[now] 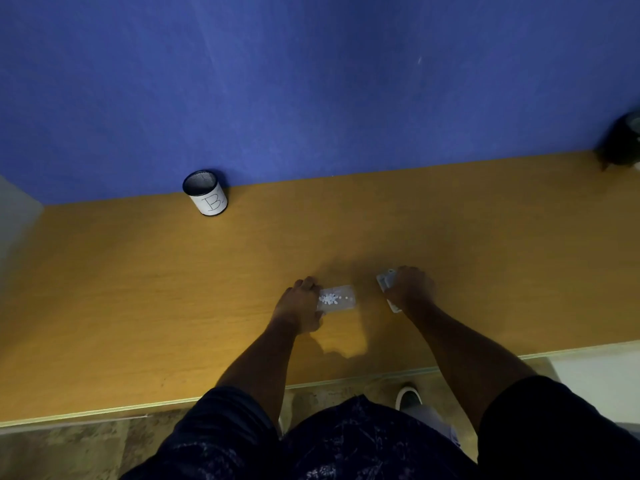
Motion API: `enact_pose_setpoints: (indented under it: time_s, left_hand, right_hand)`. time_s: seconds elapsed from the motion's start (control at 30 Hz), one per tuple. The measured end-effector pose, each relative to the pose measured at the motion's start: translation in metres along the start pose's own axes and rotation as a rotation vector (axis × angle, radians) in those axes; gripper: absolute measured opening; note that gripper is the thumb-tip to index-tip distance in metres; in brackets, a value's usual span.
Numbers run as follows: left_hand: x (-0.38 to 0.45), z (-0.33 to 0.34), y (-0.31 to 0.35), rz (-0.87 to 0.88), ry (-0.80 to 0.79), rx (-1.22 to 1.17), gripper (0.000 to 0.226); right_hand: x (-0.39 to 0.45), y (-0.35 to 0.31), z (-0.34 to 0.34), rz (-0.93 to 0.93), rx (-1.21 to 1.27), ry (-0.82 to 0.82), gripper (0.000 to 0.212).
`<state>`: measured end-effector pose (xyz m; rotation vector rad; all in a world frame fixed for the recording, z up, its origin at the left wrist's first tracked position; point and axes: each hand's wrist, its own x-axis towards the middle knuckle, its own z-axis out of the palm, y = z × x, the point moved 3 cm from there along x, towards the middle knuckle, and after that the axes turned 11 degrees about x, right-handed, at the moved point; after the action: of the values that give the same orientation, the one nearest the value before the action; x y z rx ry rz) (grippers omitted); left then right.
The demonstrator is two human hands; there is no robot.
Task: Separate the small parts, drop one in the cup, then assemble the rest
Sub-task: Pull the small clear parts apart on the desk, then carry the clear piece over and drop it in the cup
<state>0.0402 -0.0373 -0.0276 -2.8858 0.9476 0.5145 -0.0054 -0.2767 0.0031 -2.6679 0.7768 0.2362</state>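
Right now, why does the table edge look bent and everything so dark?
Head view: the wide lens bows the table edge; dim light darkens the hands, left hand and right hand, which cast soft shadows; the white bits in the clear tray blur together.

Both hands low, palms down — left [300,306] fingers curled, right [412,288] clenched.

Showed a matt wood-grain tabletop [138,289], a black metal-mesh cup [205,192] wrapped in white paper at centre left, and a clear glossy plastic tray [337,298] of white parts.
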Motion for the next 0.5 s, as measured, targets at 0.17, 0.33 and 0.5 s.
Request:
enact_pose_setpoints:
  time_s: [0.17,0.33,0.5]
  left_hand:
    - [0.0,-0.003,-0.002,0.031,0.003,0.017,0.07]
    - [0.0,-0.002,-0.004,0.048,0.013,0.014,0.075]
    - [-0.001,-0.01,-0.004,0.041,0.075,-0.009,0.074]
  right_hand:
    - [-0.001,-0.001,-0.001,0.0,0.011,0.022,0.046]
    - [0.002,-0.007,-0.005,0.029,0.083,-0.029,0.044]
    - [0.003,-0.04,-0.006,-0.177,0.225,-0.03,0.048]
